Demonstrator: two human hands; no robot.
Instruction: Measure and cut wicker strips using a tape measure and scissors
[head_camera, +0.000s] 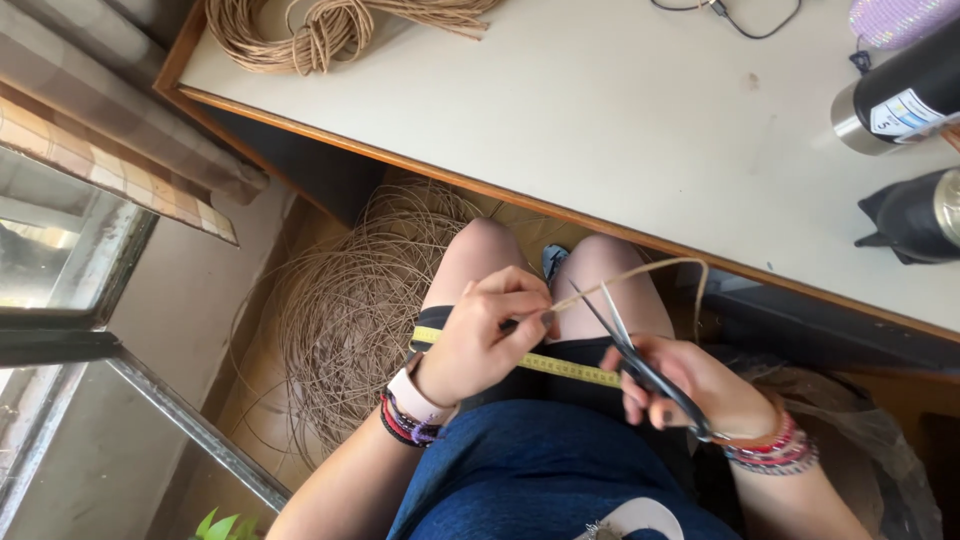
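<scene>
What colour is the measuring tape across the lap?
Yellow, with dark markings; the measuring tape shows in the head view.

Left hand (485, 335) pinches cord (625, 272); right hand (690, 385) works scissors (640, 360) (apparently open).

The left hand (480, 335) hovers over the lap, wrist bent, back upward, fingers curled with thumb and forefinger pinched together at their tips. The right hand (690, 385) sits just beside it, lower and to its right, palm turned inward, fingers hooked closed. Both forearms come up from the bottom edge, each wrist banded with beaded bracelets.
</scene>
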